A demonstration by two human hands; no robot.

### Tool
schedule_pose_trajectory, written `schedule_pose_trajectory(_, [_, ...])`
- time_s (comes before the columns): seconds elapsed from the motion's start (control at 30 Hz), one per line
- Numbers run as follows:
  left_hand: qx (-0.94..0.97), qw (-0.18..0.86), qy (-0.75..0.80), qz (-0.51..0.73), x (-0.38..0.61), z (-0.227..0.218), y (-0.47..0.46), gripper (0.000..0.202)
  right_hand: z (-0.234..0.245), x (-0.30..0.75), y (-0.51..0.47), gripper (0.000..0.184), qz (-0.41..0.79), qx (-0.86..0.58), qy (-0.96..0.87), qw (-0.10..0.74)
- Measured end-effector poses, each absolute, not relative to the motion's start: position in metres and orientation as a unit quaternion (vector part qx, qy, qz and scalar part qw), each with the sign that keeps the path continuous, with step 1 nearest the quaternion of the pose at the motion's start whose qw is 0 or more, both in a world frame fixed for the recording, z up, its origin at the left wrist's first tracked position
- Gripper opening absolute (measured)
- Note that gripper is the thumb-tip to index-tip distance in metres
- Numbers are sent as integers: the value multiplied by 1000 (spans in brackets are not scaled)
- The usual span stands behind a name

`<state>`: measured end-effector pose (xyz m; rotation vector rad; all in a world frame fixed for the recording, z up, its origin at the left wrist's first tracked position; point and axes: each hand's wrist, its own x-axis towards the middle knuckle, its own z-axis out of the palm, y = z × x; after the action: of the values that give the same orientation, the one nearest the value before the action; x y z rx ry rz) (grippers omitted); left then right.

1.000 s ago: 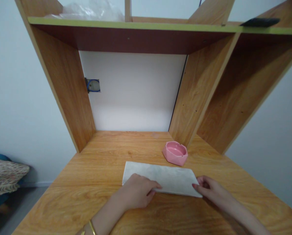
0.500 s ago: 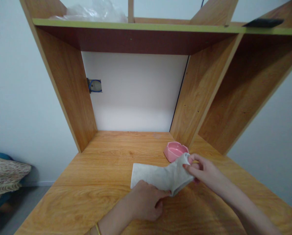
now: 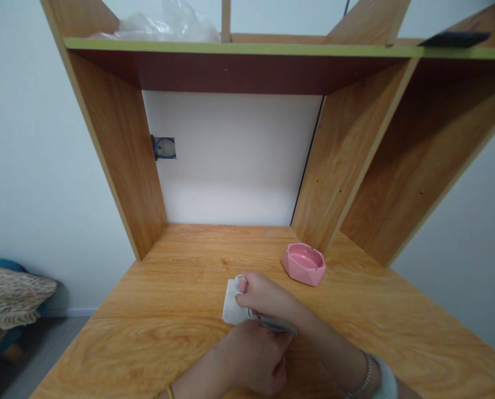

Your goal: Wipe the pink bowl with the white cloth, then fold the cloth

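Note:
A light grey cloth [image 3: 233,306] lies on the wooden desk, its right part folded over toward the left. My right hand [image 3: 266,293] is closed on the folded-over edge, pinching it between thumb and fingers above the flat left end. Below it my left hand [image 3: 253,352] is curled against the cloth's near edge, its fingers closed near a fold that pokes out to the right. The two hands and the right forearm hide much of the cloth. A pink faceted ashtray [image 3: 302,265] stands behind and to the right of my right hand, apart from it.
The wooden desk [image 3: 181,277] carries upright side panels and an overhead shelf [image 3: 235,49] with a clear plastic bag [image 3: 168,25] and a dark flat object [image 3: 455,39] on it. An open wall socket box [image 3: 165,148] is at the back left. A patterned fringed cloth [image 3: 13,296] hangs at left.
My right hand has moved left, carrying the cloth's right end over toward its left end. My left hand stays low by the near edge. The ashtray is now fully uncovered.

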<state>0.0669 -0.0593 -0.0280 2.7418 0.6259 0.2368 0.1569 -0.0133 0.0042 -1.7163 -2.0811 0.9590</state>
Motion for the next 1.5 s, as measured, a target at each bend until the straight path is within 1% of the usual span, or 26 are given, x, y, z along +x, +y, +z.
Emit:
schedule_pose_trajectory(0.07, [962, 125, 224, 89, 67, -29, -60, 33, -1, 154, -12, 3, 341, -585, -725, 129])
schedule_pose_trajectory(0.2, [977, 49, 189, 80, 66, -28, -62, 18, -5, 151, -13, 25, 391, -555, -724, 122])
schedule_pose_trajectory(0.3, [981, 25, 169, 89, 62, -25, -61, 13, 1, 162, -13, 34, 388, -560, -713, 166])
schedule_pose_trajectory(0.37, [973, 23, 200, 110, 58, -22, -58, 12, 6, 179, -11, 36, 324, -585, -717, 196])
schedule_pose_trajectory(0.4, [965, 22, 229, 125, 56, -21, -55, 11, 8, 190, -10, 36, 282, -602, -721, 195])
schedule_pose_trajectory(0.43, [954, 24, 263, 140, 54, -19, -51, 11, 9, 202, -9, 34, 246, -617, -725, 179])
schedule_pose_trajectory(0.5, [924, 30, 339, 172, 50, -15, -43, 13, 9, 226, -9, 31, 173, -659, -722, 118])
schedule_pose_trajectory(0.57, [884, 45, 426, 188, 47, -11, -35, 15, 6, 245, -12, 34, 140, -687, -709, 70])
schedule_pose_trajectory(0.6, [860, 50, 471, 189, 45, -9, -31, 16, 3, 251, -14, 35, 145, -693, -703, 60])
schedule_pose_trajectory(0.67, [816, 52, 547, 180, 41, -6, -24, 18, -2, 257, -19, 40, 194, -685, -701, 50])
schedule_pose_trajectory(0.77, [766, 51, 620, 160, 32, -3, -13, 22, -6, 256, -24, 44, 297, -652, -695, 60])
schedule_pose_trajectory(0.83, [748, 67, 645, 146, 26, -4, -8, 29, -8, 254, -24, 42, 331, -644, -685, 77])
schedule_pose_trajectory(0.93, [745, 105, 644, 135, 23, -11, -5, 40, -11, 253, -23, 42, 338, -639, -685, 91])
schedule_pose_trajectory(1.0, [759, 122, 625, 135, 24, -17, -5, 43, -14, 253, -22, 45, 339, -636, -687, 96])
schedule_pose_trajectory(1.2, [793, 122, 577, 152, 28, -17, -7, 29, -26, 251, -21, 50, 326, -658, -669, 114])
schedule_pose_trajectory(1.33, [776, 137, 603, 129, 25, -10, -6, 32, -27, 250, -21, 51, 332, -656, -667, 120])
schedule_pose_trajectory(1.5, [773, 87, 626, 59, 25, -15, -5, 32, -30, 250, -21, 53, 363, -642, -662, 137])
